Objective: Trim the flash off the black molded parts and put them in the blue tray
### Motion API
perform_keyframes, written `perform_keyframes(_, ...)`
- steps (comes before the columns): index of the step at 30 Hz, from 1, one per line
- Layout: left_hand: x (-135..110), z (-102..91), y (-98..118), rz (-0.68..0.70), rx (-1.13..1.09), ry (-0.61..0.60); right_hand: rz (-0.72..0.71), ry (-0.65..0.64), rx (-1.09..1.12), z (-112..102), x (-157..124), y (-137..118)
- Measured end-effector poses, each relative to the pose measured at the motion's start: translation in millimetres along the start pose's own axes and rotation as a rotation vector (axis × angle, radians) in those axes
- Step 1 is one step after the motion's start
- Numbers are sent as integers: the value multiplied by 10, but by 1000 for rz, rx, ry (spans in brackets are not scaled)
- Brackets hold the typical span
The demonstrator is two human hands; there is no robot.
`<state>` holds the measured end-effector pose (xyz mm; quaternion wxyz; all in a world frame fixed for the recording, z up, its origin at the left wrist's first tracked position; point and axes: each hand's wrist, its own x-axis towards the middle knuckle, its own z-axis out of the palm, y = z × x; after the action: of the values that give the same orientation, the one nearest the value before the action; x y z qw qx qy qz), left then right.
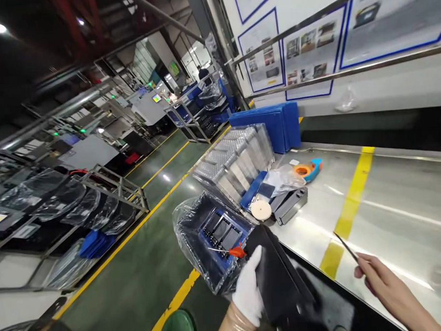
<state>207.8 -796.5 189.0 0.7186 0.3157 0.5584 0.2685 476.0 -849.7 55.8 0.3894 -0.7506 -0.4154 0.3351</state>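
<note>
My left hand (248,292), in a white glove, grips the near edge of a black box-like part (278,274); its fingertips lie on the part's face. Just beyond those fingers is a red-handled tool (237,252) with a thin metal shaft; I cannot tell whether it rests on something. My bare right hand (381,280) pinches a thin dark stick-like tool (345,245), pointing up and left above the metal table (395,207). Left of the part, a bin (194,248) lined with clear plastic holds dark parts with metal frames (224,230).
On the table lie a tape roll (261,210), grey parts (290,204), and an orange and blue tape dispenser (309,171). Clear plastic trays (235,160) and blue sheets (273,127) stand behind. A green bin (179,326) stands on the floor; loaded racks (116,188) are at left.
</note>
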Motion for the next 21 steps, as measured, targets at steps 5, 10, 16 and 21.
perform_keyframes(5, -53, 86, -7, 98, 50, 117, -603, 163, 178, -193, -774, -809)
perform_keyframes(10, -235, 262, 76, 92, 145, 101, -813, 267, 167, -112, -1013, -1146)
perform_keyframes(16, -102, 195, -17, 5, -467, -108, -777, 431, 80, -220, -1057, -1212)
perform_keyframes(21, 26, 35, -65, -109, -586, -266, -742, 325, 53, -463, -1202, -1287)
